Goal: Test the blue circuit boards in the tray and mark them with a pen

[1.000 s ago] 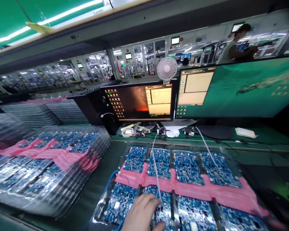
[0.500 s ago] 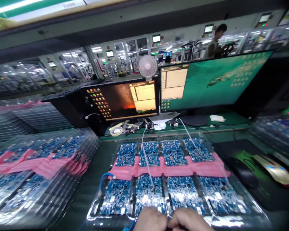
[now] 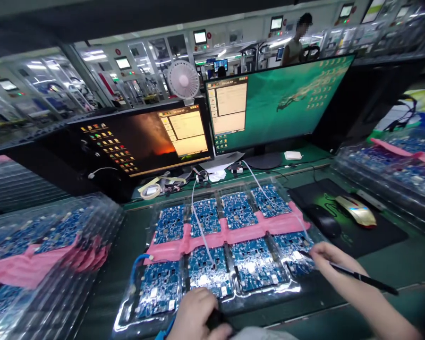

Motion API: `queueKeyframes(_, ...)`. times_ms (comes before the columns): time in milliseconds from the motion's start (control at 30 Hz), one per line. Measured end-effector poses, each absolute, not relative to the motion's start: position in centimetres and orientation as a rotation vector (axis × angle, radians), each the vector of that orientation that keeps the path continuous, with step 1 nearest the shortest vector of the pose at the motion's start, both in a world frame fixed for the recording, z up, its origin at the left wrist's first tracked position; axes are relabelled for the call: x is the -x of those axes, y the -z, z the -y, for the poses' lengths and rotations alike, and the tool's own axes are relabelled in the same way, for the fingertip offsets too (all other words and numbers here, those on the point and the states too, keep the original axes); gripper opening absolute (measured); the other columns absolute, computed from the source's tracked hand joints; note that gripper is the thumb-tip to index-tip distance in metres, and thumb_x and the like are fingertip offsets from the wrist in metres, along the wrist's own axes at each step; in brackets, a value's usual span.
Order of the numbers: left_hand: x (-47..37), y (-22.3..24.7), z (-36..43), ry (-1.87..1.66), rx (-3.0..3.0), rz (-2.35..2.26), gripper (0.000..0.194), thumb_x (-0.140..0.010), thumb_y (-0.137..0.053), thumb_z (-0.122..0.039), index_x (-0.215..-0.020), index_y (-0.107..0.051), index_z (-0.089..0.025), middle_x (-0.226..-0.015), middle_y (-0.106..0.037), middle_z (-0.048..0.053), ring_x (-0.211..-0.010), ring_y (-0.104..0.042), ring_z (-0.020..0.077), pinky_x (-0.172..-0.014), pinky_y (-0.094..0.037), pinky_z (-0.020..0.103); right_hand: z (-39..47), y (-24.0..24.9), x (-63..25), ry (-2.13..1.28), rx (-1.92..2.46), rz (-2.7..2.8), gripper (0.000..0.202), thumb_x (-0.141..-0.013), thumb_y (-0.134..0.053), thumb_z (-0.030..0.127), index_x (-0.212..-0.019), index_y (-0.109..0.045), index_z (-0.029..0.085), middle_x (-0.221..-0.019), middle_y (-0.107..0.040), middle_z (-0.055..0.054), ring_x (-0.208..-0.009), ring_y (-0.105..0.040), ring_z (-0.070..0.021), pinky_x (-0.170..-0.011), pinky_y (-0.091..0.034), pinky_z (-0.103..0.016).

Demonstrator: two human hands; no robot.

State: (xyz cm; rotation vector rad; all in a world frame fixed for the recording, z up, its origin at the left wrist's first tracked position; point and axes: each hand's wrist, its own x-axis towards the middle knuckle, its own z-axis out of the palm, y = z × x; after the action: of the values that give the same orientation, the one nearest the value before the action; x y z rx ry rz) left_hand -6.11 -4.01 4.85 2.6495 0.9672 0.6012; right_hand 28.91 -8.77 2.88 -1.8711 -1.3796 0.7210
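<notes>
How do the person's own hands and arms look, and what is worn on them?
The left hand and right hand are ungloved. The right forearm shows no sleeve or watch. Something blue shows by the left wrist, too cut off to identify.

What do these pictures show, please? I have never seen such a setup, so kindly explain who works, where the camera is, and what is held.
There is no robot here: a person works with bare hands, and the camera is worn on the head, looking forward and down. On the green bench lies a clear tray with eight blue boards in two rows, a pink strip between them. The right hand holds a black pen-like tool. The left hand curls around a dark thing, too hidden to name. Two screens stand behind.
</notes>
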Motion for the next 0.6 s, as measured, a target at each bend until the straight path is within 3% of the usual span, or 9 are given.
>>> queueKeyframes(167,5.6,-6.2,4.1,-0.566,-2.618,-0.996,0.036,-0.084,-0.033,-0.047,-0.065,-0.045,-0.018,-0.058,-0.051,0.002,-0.054,-0.048,0.0160,-0.050,-0.036,0.027,9.5,-1.6,-30.7,-0.790,1.886,1.425,0.031,-0.078,-0.049,0.049,-0.089,-0.063,0.023,-0.091,-0.060,0.000,-0.087,-0.055,-0.0198,-0.076,-0.044,-0.022)
queueKeyframes(333,5.7,-5.7,4.0,-0.534,-2.579,-1.011,0.028,-0.082,-0.038,-0.041,-0.066,-0.044,-0.018,-0.059,-0.049,0.002,-0.055,-0.047,0.0160,-0.051,-0.036,0.027,9.5,-0.6,-30.3,-0.748,1.947,1.340,0.035,-0.081,-0.040,0.044,-0.084,-0.065,0.019,-0.078,-0.062,-0.002,-0.074,-0.059,-0.0207,-0.065,-0.047,-0.024)
queueKeyframes(600,5.5,-5.7,3.9,-0.500,-2.578,-1.037,0.027,-0.081,-0.039,-0.041,-0.066,-0.043,-0.018,-0.059,-0.049,0.002,-0.056,-0.046,0.0169,-0.051,-0.036,0.028,9.6,-1.7,-28.9,-0.457,1.934,1.378,0.027,-0.078,-0.044,0.035,-0.075,-0.066,0.020,-0.075,-0.061,-0.001,-0.074,-0.058,-0.0198,-0.068,-0.045,-0.025)
